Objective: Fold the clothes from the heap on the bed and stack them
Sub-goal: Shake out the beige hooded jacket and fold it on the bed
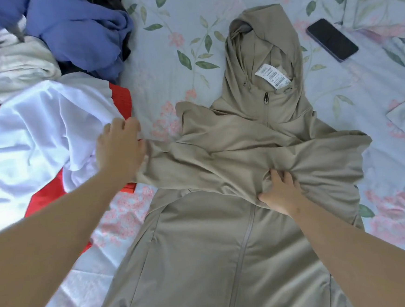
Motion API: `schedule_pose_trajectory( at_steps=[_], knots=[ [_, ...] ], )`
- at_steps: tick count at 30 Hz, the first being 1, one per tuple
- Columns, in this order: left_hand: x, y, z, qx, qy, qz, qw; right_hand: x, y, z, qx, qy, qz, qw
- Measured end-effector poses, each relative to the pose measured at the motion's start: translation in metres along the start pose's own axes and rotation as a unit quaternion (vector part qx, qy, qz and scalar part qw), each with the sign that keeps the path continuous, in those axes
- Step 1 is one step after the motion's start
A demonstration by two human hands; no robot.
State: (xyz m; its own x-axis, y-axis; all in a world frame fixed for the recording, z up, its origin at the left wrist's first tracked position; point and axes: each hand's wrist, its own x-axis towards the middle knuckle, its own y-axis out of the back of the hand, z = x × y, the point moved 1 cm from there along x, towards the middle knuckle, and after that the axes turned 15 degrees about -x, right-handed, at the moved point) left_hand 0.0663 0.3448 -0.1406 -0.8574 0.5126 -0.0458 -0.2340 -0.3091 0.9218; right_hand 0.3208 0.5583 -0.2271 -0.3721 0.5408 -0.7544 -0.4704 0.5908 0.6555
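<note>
The hooded jacket (227, 236) lies spread on the bed (165, 66) before me; the heap (44, 69) sits to its left, a phone (332, 39) beyond its right shoulder.

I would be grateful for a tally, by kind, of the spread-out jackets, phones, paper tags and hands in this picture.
Beige jacket: 1
Black phone: 1
Paper tag: 1
Hands: 2, the left hand and the right hand, both on the jacket
Total: 5
</note>
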Motion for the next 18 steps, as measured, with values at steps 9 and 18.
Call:
schedule_pose_trajectory(
  at_steps=[9,18],
  knots=[
    [-0.069,-0.07,-0.013,-0.541,0.566,0.061,0.619,0.002,-0.002,-0.005,-0.028,-0.026,-0.002,0.999],
    [-0.056,-0.072,-0.007,-0.672,0.554,0.1,0.481,0.004,-0.011,0.002,-0.002,-0.025,0.037,0.999]
  ],
)
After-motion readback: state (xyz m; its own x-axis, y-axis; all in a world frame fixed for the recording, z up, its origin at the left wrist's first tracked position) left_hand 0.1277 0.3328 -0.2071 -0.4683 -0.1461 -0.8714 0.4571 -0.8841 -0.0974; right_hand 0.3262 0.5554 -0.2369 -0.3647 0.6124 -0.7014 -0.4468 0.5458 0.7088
